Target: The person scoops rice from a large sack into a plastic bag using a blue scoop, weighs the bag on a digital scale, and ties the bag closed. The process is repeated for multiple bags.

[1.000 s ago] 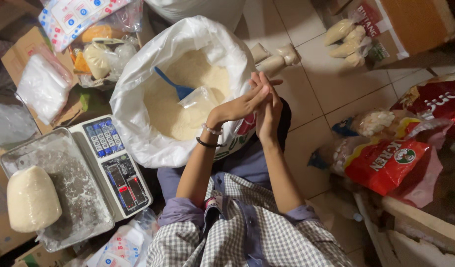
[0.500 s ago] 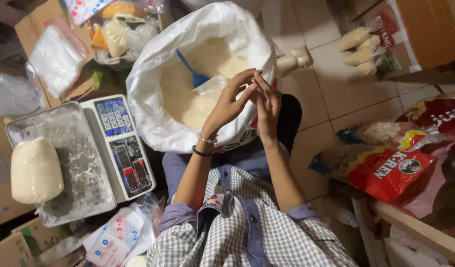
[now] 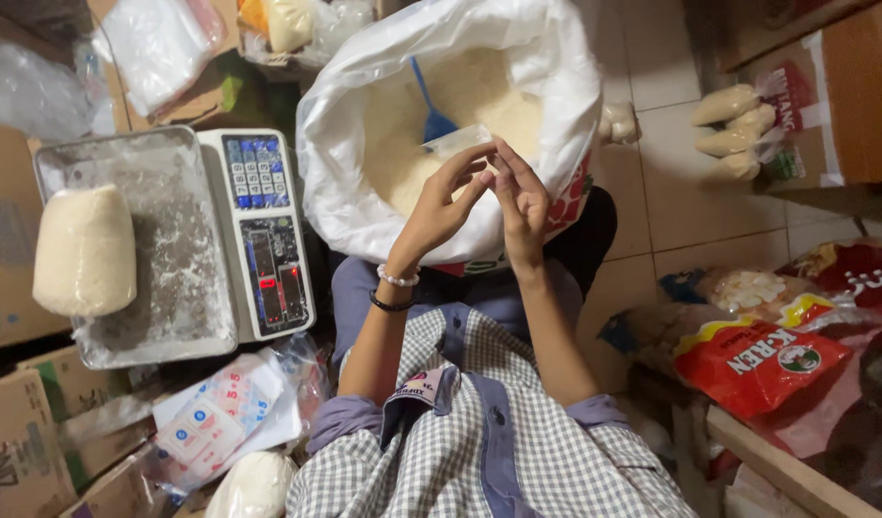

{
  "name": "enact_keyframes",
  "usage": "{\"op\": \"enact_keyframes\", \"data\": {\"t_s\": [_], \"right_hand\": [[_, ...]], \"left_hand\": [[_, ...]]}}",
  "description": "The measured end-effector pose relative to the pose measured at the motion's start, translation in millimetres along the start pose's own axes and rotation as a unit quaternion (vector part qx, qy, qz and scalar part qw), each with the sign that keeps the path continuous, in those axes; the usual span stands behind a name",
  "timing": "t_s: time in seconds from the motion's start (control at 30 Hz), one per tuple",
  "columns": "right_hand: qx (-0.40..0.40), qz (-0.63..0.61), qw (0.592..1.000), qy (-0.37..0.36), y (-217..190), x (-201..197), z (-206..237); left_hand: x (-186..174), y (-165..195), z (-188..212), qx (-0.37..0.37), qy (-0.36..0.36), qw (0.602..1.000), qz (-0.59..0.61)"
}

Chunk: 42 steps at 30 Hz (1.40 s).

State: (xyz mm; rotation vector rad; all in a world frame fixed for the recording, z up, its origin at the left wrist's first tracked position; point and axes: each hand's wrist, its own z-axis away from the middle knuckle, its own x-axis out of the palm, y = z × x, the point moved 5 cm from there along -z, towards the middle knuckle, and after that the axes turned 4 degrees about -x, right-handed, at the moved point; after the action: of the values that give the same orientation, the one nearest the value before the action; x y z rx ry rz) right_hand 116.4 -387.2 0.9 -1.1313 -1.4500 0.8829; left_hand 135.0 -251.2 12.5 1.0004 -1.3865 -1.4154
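Head view: both hands — left hand (image 3: 439, 206), right hand (image 3: 519, 197) — pinch a small clear bag (image 3: 457, 141) over the open sack (image 3: 364, 192) of white grain; one filled bag (image 3: 84, 250) rests on the scale (image 3: 187, 240), scoop (image 3: 431, 110) unused.

Both forearms raised toward 12 o'clock, elbows bent, sleeves pushed up. Left hand (image 3: 441, 197) at 11, fingers curled, tips meeting right hand (image 3: 517, 197) at 1. Palms facing, fingertips touching. Two bracelets (image 3: 396, 288) on left wrist.
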Motion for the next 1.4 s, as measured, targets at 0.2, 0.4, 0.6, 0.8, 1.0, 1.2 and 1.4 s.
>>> {"op": "enact_keyframes", "data": {"t_s": [0.2, 0.4, 0.6, 0.8, 1.0, 1.2, 1.4], "right_hand": [[0.016, -0.01, 0.999, -0.033, 6.3, 13.6, 3.5], [0.033, -0.011, 0.997, -0.07, 11.4, 28.0, 7.0], [0.041, 0.005, 0.993, -0.112, 13.7, 45.1, 9.9], [0.051, 0.0, 0.987, -0.152, 18.9, 61.8, 13.7], [0.05, 0.022, 0.979, -0.196, 19.3, 77.2, 17.4], [0.068, 0.025, 0.969, -0.235, 19.7, 93.8, 22.6], [0.086, 0.02, 0.955, -0.283, 22.1, 116.8, 29.7]], "left_hand": [[-13.5, -0.6, 15.3, 0.015, 0.03, 0.999, 0.006], [-28.6, 7.0, 31.6, 0.018, 0.059, 0.998, 0.015], [-45.0, 8.5, 52.3, -0.005, 0.1, 0.994, 0.035], [-58.8, 6.6, 69.6, 0.007, 0.14, 0.99, 0.023], [-71.9, 10.6, 89.0, 0.01, 0.169, 0.986, 0.003], [-82.3, 13.6, 106.6, 0.003, 0.191, 0.981, -0.004], [-98.7, 17.7, 131.0, -0.013, 0.218, 0.976, -0.018]]}}
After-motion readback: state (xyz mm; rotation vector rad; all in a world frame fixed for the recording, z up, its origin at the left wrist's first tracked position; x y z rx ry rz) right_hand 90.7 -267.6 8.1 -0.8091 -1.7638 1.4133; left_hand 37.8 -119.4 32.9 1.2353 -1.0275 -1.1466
